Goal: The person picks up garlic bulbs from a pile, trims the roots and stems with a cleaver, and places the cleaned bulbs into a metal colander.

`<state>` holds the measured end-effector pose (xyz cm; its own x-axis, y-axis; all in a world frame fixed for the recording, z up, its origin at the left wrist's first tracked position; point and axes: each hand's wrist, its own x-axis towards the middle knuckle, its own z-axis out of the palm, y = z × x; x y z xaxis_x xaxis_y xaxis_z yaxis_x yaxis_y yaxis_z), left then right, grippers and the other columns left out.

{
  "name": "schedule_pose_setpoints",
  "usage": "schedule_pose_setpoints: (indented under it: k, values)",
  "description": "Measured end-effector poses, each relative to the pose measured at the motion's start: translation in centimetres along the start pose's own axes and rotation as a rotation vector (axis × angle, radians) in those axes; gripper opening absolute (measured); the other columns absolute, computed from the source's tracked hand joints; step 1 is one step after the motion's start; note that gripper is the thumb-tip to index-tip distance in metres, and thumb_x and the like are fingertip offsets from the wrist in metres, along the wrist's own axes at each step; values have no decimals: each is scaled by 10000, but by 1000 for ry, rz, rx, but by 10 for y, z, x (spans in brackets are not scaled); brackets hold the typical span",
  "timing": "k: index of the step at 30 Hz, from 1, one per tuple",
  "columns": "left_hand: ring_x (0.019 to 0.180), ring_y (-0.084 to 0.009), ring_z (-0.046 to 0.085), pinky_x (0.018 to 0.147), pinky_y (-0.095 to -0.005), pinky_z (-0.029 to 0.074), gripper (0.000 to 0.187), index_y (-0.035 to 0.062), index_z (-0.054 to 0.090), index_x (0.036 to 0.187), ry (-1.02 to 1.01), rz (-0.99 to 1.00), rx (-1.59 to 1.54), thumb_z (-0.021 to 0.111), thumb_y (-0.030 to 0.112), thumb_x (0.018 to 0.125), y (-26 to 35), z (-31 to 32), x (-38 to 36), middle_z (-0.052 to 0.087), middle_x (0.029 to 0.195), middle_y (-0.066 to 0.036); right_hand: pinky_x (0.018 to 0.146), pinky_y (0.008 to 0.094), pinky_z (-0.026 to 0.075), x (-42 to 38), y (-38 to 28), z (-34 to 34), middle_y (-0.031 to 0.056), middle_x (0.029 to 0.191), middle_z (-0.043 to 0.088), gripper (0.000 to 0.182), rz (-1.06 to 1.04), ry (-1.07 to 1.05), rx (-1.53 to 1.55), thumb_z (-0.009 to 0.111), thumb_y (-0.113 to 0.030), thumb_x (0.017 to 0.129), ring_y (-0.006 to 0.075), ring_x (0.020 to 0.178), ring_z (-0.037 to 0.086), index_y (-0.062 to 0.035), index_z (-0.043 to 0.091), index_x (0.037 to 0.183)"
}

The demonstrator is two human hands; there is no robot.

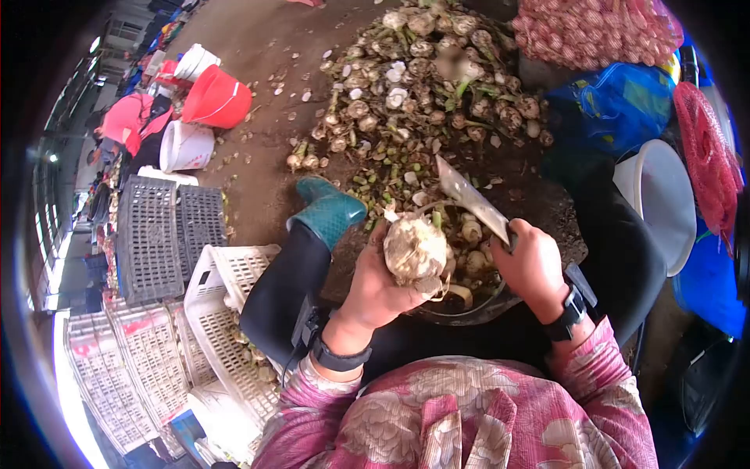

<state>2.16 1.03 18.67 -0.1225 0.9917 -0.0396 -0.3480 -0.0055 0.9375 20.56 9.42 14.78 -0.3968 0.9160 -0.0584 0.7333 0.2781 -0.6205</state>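
My left hand [379,289] is wrapped round a large pale root vegetable [415,248] with a cut green stalk and stringy roots at its base. To its right, my right hand [531,262] grips the handle of a knife [471,198], whose broad blade points up and to the left. The blade is apart from the held vegetable. Below and between both hands, a dark-rimmed container [478,314] holds more pale bulbs, partly hidden by my left hand. Beyond the knife, green and pale trimmings [391,168] lie on the ground.
A big heap of bulbs [426,78] lies ahead, with a red net sack [598,31] at its right. White bucket [660,203] stands right. Crates [226,313] and a red bucket [217,98] are left. A person in a pink hat [129,121] is at far left.
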Motion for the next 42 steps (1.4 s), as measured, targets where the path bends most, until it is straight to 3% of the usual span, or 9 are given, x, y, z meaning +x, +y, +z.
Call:
schedule_pose_setpoints:
  k: [3,11,15,17,21,25,30,38,42]
  values:
    - [1024,-159,511,883,-325,406,656,-39,438,1134,12,23,314,744,257,634,5,-12,-8,511,1105,-89,528,371,476,-18,-25,-6,129,620,572,233,-255,81,-3,665,-217,628,301,571,584,-48,539,728]
    - [1045,-390,495,923,-502,373,630,-12,454,1169,-178,-441,-1283,363,519,843,-18,-42,-6,488,1171,-230,466,385,445,-20,-57,8,62,572,522,261,-685,14,99,643,-279,607,252,490,547,-86,517,728]
    - [1068,-301,493,939,-422,379,544,33,452,1196,-17,-192,-1118,382,457,862,-17,-27,-18,506,1145,-184,473,390,446,-4,-41,31,82,580,530,260,-529,11,118,652,-259,581,271,514,557,-78,514,708]
    - [1038,-241,515,915,-366,402,488,44,452,1180,111,-11,-495,428,391,837,-26,-30,-24,524,1112,-152,502,380,465,0,-27,46,99,617,557,261,-501,-38,118,656,-265,594,283,541,571,-74,526,715]
    - [964,-155,539,845,-292,432,726,1,379,1165,143,153,213,755,153,563,4,-20,-19,555,1012,-69,576,369,502,30,36,68,159,678,610,199,272,-175,99,628,-221,692,286,639,617,-51,606,793]
    - [977,-143,524,868,-287,412,774,14,360,1173,111,135,198,792,164,548,-4,-50,-1,534,1068,-72,576,400,484,21,-29,44,174,633,576,182,-149,16,118,628,-203,655,335,617,588,-43,570,717]
    - [990,-172,513,864,-300,413,770,29,364,1179,330,332,376,795,237,576,0,-51,2,511,1069,-83,567,388,469,30,-15,43,196,650,569,182,58,75,341,594,-172,711,352,616,575,3,589,757]
    - [990,-178,501,856,-319,416,622,21,369,1201,437,440,6,636,64,641,20,-14,-5,491,1098,-88,547,375,457,17,-79,-10,176,595,546,183,-322,-17,573,616,-189,654,354,601,565,-23,568,716]
    - [1010,-204,508,880,-337,418,499,15,410,1182,335,428,-245,552,23,704,41,-2,-5,505,1085,-102,547,337,454,13,-17,46,166,630,578,220,78,-375,429,579,-181,684,251,579,568,5,595,800]
